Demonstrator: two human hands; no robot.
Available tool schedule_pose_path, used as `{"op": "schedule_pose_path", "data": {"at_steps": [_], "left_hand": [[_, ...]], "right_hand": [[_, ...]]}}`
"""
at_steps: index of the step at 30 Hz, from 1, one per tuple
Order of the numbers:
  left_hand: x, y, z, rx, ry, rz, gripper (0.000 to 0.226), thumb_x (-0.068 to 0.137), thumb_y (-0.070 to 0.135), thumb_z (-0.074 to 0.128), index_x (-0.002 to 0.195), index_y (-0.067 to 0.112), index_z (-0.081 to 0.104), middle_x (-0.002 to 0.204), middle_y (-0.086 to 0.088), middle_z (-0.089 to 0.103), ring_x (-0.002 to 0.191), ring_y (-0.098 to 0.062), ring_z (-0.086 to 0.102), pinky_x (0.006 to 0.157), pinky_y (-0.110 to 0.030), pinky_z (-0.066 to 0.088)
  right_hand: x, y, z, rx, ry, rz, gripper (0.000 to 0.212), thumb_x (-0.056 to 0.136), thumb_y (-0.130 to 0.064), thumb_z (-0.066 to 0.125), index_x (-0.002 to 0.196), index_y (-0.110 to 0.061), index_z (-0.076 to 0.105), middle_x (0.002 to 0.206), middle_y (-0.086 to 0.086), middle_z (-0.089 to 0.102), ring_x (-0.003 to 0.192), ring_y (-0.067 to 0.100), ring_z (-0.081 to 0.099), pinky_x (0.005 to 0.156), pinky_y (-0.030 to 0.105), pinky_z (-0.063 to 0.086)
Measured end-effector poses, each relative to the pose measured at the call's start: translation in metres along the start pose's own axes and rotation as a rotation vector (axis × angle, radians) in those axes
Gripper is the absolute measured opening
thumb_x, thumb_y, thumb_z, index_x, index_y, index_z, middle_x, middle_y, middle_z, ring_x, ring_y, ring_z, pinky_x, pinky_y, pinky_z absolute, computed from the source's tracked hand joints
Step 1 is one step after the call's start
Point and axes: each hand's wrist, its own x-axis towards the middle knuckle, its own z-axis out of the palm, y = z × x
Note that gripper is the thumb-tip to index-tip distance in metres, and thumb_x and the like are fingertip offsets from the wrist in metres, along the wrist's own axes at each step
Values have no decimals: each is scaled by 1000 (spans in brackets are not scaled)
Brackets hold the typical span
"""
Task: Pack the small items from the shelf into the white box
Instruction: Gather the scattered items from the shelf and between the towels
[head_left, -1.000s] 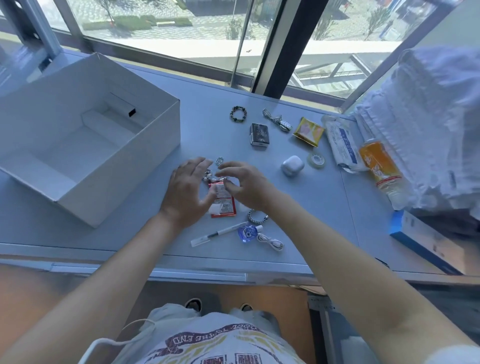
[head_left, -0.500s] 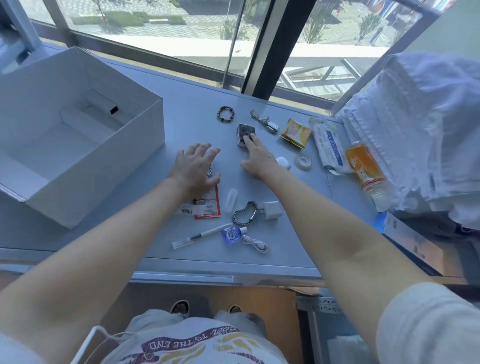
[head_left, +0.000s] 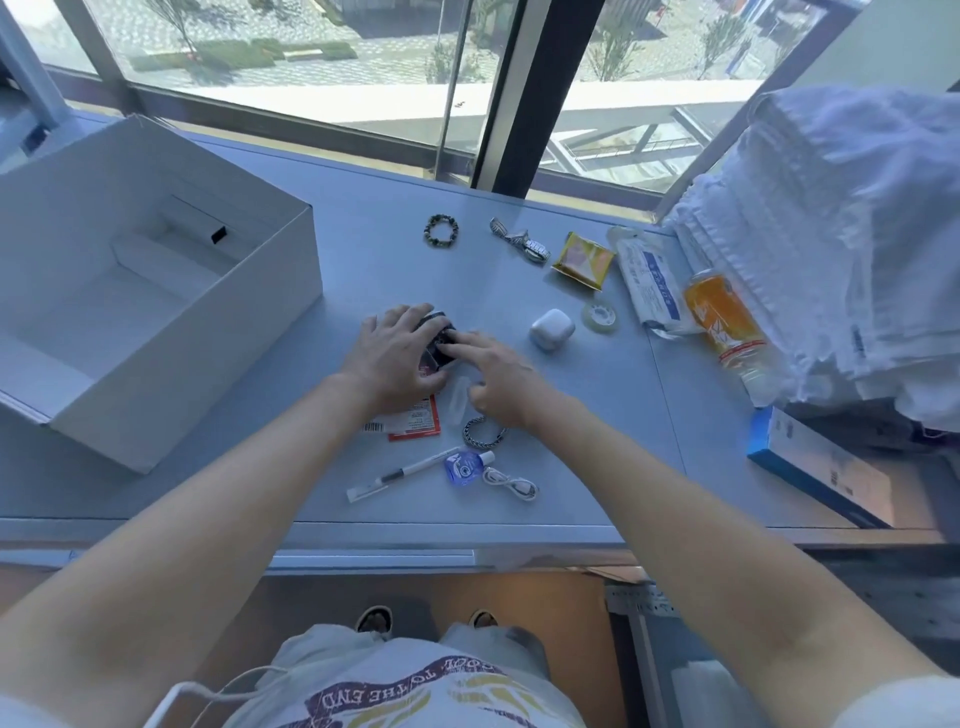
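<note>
the white box stands open on the left part of the grey shelf, and nothing is seen inside it. the small items lie to its right. in the middle the left hand lies over a small dark case, its fingers spread and bent a little around the case's left side. the right hand touches the same case from the right with the forefinger stretched out, the other fingers curled under; i cannot tell if they hold something. under the hands is a red and white packet, and just beside it a silver chain bracelet. nearer the front edge lie a white pen, a small blue bottle and a coiled white cable. further back are a bead bracelet, a metal watch, a yellow packet, a white earbud case and a roll of tape.
</note>
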Motion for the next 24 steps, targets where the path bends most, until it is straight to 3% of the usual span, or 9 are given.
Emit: {"op": "schedule_pose_path", "data": {"at_steps": [4, 7, 10, 15, 19, 24], "left_hand": [[-9, 8, 10, -18, 43, -12, 71, 85, 68, 46, 146, 32, 45, 151, 3, 45, 140, -26, 40, 112, -56, 32], [-17, 13, 12, -48, 67, -14, 76, 81, 73, 39, 142, 30, 50, 144, 3, 51, 136, -27, 43, 113, -56, 31], [-23, 14, 13, -51, 86, 11, 71, 80, 68, 51, 139, 29, 53, 139, 1, 54, 132, -28, 47, 113, -51, 32], [-30, 18, 17, -106, 134, 19, 63, 80, 60, 65, 133, 29, 56, 132, 1, 56, 127, -27, 49, 111, -46, 33], [-35, 18, 18, -133, 154, 20, 63, 78, 63, 61, 131, 30, 56, 129, 3, 55, 124, -26, 50, 111, -44, 34], [-36, 19, 18, -147, 172, 16, 62, 76, 63, 61, 129, 30, 57, 127, 3, 56, 121, -25, 51, 109, -44, 36]], "right_hand": [[-16, 2, 6, 99, 134, -29, 61, 79, 10, 54, 137, -7, 64, 151, 10, 54, 142, 28, 45, 119, 23, 26], [-24, 17, -1, 102, 304, 24, 57, 77, 9, 54, 130, -7, 68, 143, 14, 56, 134, 31, 52, 116, 35, 37], [-22, 41, -14, -60, 411, 126, 57, 80, -5, 62, 136, -13, 62, 149, 13, 49, 135, 33, 46, 113, 48, 36], [-10, 80, -31, -117, 230, 361, 66, 94, -36, 63, 155, -26, 42, 167, 6, 22, 152, 30, 23, 122, 46, 26], [-11, 89, -27, 41, 200, 344, 55, 99, -26, 58, 153, -25, 45, 165, 3, 27, 146, 28, 37, 118, 40, 33], [-17, 71, -11, 76, 177, 251, 43, 100, -25, 59, 143, -27, 57, 157, 0, 40, 136, 31, 44, 115, 42, 38]]}}
